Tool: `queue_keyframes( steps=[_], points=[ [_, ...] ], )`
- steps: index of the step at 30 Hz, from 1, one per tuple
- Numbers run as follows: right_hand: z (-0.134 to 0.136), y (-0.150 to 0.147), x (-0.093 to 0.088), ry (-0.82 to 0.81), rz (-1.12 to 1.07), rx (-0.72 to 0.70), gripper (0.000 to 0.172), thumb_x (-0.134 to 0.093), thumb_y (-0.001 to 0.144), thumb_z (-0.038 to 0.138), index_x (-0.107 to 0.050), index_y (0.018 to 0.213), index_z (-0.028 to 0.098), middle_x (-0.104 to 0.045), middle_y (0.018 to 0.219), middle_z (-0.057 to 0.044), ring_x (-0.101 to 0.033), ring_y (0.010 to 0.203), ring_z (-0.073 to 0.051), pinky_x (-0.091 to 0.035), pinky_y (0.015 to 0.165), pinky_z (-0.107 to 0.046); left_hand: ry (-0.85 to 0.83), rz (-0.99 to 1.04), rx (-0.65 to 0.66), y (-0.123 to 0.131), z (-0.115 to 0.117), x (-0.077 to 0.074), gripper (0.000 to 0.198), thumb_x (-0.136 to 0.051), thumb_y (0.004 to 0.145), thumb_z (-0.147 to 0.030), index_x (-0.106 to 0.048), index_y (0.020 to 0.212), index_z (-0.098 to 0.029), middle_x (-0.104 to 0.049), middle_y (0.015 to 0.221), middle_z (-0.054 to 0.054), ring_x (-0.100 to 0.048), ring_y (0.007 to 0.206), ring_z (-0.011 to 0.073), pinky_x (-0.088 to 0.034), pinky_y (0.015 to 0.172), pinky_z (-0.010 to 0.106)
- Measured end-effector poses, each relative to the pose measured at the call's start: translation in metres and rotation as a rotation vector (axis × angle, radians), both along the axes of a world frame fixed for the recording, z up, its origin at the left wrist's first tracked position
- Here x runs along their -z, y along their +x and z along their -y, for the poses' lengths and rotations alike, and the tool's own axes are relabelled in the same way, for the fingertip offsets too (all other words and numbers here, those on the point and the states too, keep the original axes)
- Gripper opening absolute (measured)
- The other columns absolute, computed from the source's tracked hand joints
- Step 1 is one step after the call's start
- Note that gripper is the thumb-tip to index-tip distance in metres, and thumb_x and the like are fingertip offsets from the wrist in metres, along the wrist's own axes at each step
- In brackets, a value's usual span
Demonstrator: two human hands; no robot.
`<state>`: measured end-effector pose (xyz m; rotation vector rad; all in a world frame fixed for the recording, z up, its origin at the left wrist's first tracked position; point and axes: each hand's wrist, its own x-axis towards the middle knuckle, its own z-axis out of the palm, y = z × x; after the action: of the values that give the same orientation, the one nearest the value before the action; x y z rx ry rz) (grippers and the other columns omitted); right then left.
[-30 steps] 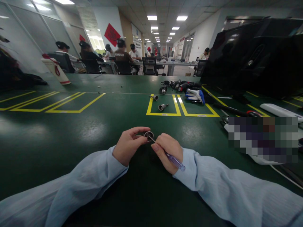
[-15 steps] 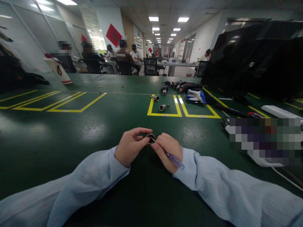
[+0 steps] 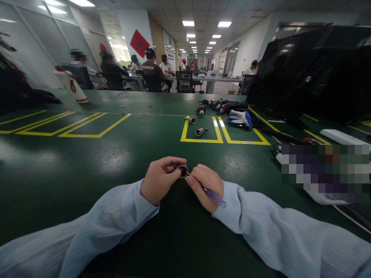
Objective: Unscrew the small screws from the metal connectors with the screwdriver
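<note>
Between the thumb and fingers of my left hand (image 3: 161, 180) is a small round metal cup-shaped part (image 3: 182, 171), its open end towards my right hand. My right hand (image 3: 206, 186) is closed around a screwdriver with a clear purple handle (image 3: 215, 197), whose butt sticks out below the palm. The thin shaft points left into the mouth of the metal part; its tip is hard to see. Farther off on the table lie two similar metal pieces with stems, one nearer (image 3: 199, 132) and one behind it (image 3: 190, 120).
Yellow tape marks rectangles on the green table (image 3: 139, 224). Beyond the metal pieces are black cabled tools (image 3: 220, 105) and a blue-and-white glove (image 3: 240, 118). A black monitor (image 3: 301, 73) stands right; a white cup (image 3: 72, 85) stands far left. People sit at desks behind.
The metal part has shifted slightly left and turned, so its opening shows rounder. The screwdriver shaft has moved a little with it; both hands stay nearly in place.
</note>
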<state>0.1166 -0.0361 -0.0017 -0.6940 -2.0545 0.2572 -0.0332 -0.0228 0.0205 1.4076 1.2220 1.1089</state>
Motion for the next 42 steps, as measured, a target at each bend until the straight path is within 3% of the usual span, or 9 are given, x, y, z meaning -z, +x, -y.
queue_keyframes(
  steps=[9,15,18,21,26,32,38,42],
  points=[
    [0.002,0.001,-0.003,-0.265,-0.168,0.027,0.033,-0.037,0.087,0.026,-0.044,0.056,0.018,-0.042,0.053,0.002,-0.043,0.052,-0.009,-0.034,0.053,-0.022,-0.098,0.086,-0.021,0.0,0.003,-0.005,0.029,-0.061,0.057,-0.012,-0.065,0.085,-0.01,-0.069,0.079,0.006,-0.064,0.073,0.0184,-0.052,0.07,0.031],
    [-0.002,-0.001,-0.001,-0.299,-0.176,0.023,0.031,-0.04,0.086,0.026,-0.046,0.057,0.018,-0.043,0.053,0.003,-0.044,0.052,-0.009,-0.034,0.052,-0.022,-0.11,0.107,0.008,0.0,0.004,-0.003,0.034,-0.066,0.057,-0.014,-0.064,0.09,-0.01,-0.069,0.08,0.007,-0.065,0.075,0.0196,-0.051,0.075,0.033],
    [-0.002,-0.002,-0.001,-0.334,-0.18,0.037,0.03,-0.042,0.085,0.028,-0.046,0.057,0.017,-0.044,0.054,0.003,-0.044,0.053,-0.009,-0.034,0.053,-0.022,-0.066,0.089,0.019,0.001,0.006,-0.004,0.037,-0.068,0.057,-0.015,-0.064,0.094,-0.011,-0.069,0.09,0.008,-0.064,0.084,0.0208,-0.049,0.083,0.034],
    [-0.005,-0.002,0.002,-0.501,-0.288,0.01,0.032,-0.041,0.086,0.032,-0.047,0.058,0.017,-0.045,0.054,0.003,-0.044,0.052,-0.009,-0.035,0.052,-0.022,-0.031,0.08,0.006,0.001,0.007,-0.004,0.041,-0.07,0.058,-0.016,-0.063,0.097,-0.011,-0.067,0.098,0.009,-0.063,0.09,0.0213,-0.048,0.087,0.033],
    [-0.012,-0.003,0.008,-0.763,-0.542,-0.161,0.032,-0.04,0.086,0.04,-0.047,0.064,0.017,-0.051,0.059,0.002,-0.044,0.048,-0.008,-0.036,0.048,-0.021,-0.075,0.15,-0.028,0.0,0.004,-0.002,0.051,-0.072,0.057,-0.018,-0.058,0.105,-0.009,-0.068,0.092,0.01,-0.064,0.086,0.0217,-0.048,0.086,0.036],
    [-0.009,-0.002,0.004,-0.652,-0.44,-0.137,0.031,-0.044,0.084,0.038,-0.051,0.064,0.016,-0.052,0.062,0.001,-0.046,0.053,-0.008,-0.037,0.052,-0.022,-0.075,0.195,-0.013,-0.002,0.002,0.001,0.045,-0.071,0.06,-0.021,-0.061,0.103,-0.012,-0.069,0.092,0.007,-0.064,0.083,0.02,-0.051,0.082,0.036],
    [-0.01,-0.002,0.007,-0.697,-0.525,-0.198,0.031,-0.041,0.086,0.039,-0.051,0.068,0.017,-0.053,0.064,0.001,-0.047,0.053,-0.008,-0.039,0.052,-0.022,-0.101,0.264,-0.009,-0.001,0.003,-0.001,0.041,-0.071,0.059,-0.018,-0.062,0.099,-0.012,-0.069,0.087,0.007,-0.064,0.082,0.0178,-0.051,0.079,0.032],
    [-0.009,-0.002,0.004,-0.676,-0.517,-0.159,0.031,-0.041,0.086,0.039,-0.052,0.067,0.016,-0.054,0.065,0.001,-0.046,0.053,-0.008,-0.039,0.052,-0.023,-0.11,0.254,-0.038,-0.001,0.002,-0.003,0.042,-0.072,0.058,-0.017,-0.062,0.098,-0.01,-0.07,0.083,0.006,-0.064,0.078,0.0166,-0.051,0.077,0.03]
  ],
)
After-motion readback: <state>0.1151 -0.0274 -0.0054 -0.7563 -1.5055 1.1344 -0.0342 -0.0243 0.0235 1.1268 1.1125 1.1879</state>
